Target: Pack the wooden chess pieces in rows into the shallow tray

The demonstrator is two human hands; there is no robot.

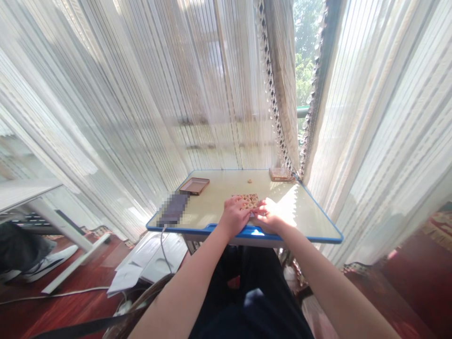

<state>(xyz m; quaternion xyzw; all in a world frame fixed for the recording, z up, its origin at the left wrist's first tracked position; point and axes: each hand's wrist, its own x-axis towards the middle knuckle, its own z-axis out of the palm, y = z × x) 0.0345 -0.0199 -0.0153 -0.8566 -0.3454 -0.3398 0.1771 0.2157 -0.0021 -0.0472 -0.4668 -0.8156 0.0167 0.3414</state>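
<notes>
Several round wooden Chinese chess pieces [250, 202] lie packed together in rows on the pale tabletop near its front edge. My left hand [236, 214] curves round the left and near side of this group, fingers bent against it. From the right, my right hand [270, 215] presses its fingers to the near right corner, with the fingertips of both hands almost meeting. Part of the group is hidden beneath my hands. A single loose piece [250, 181] sits apart, farther back on the table.
The table [310, 221] has a blue rim. On its left are a shallow open box lid [199, 185] and a pixelated dark flat object [174, 209] with a cable. A flat box [280, 174] lies at the back right. Curtains hang behind; a person's shoe [52, 259] shows far left.
</notes>
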